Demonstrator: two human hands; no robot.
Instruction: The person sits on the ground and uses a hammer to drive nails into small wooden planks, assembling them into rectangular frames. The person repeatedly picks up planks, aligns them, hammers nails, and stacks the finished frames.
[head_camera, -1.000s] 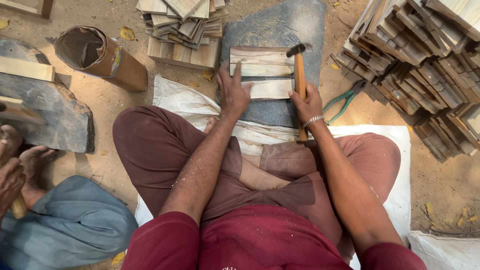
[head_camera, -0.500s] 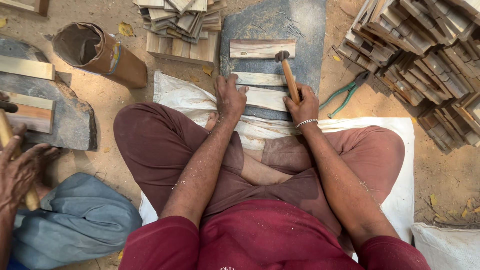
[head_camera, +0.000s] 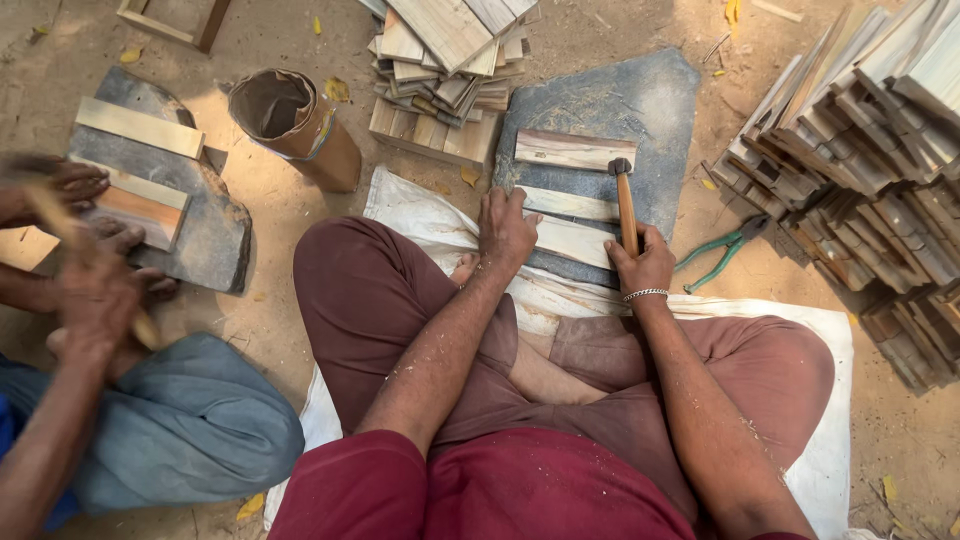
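Gripping the hammer (head_camera: 625, 205) low on its wooden handle, the right hand (head_camera: 640, 265) stays closed around it. Left hand (head_camera: 505, 230) lies flat, fingers spread, pinning a thin wooden slat (head_camera: 575, 240) on the stone slab (head_camera: 660, 110). Light and stiff, the slat looks liable to split, so it is best held at its end.

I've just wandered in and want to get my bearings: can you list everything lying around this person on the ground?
wooden slats: three, pale, laid across the stone slab
stone slab: one, grey, in front of the person
hammer: one, wooden handle and dark head, in the right hand, head over the slats
pliers: one, green handles, on the ground right of the slab
cylindrical container: one, brown, open, tipped, upper left
loose slat heap: one, pale wood, top centre
stacked slats: many, greyish brown, far right
white sack cloth: one, under the seated person
co-worker's slab: one, grey, left, with slats on it
co-worker's hands: blurred, far left
left hand: pressing on the slats
right hand: wrapped round the hammer handle
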